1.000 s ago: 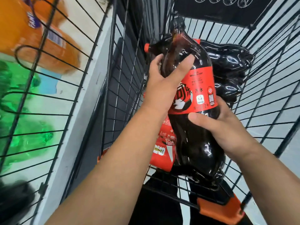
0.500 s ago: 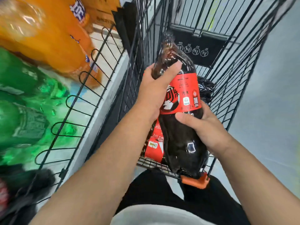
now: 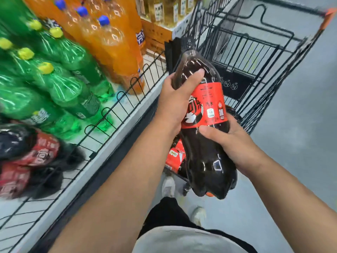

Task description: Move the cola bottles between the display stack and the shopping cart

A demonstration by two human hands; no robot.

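Observation:
I hold a large cola bottle with a red label upright above the near end of the black wire shopping cart. My left hand grips its upper shoulder, fingers curled round the neck side. My right hand grips the body below the label. Another cola bottle with a red label lies in the cart behind it. More cola bottles lie blurred on the display shelf at lower left.
Green soda bottles and orange soda bottles fill the display behind a low wire fence. Grey floor lies right of the cart. My shoes and dark trousers show below.
Both hands have lifted the cola bottle up out of the cart basket. The view has pulled back and turned left, bringing the display shelf into sight.

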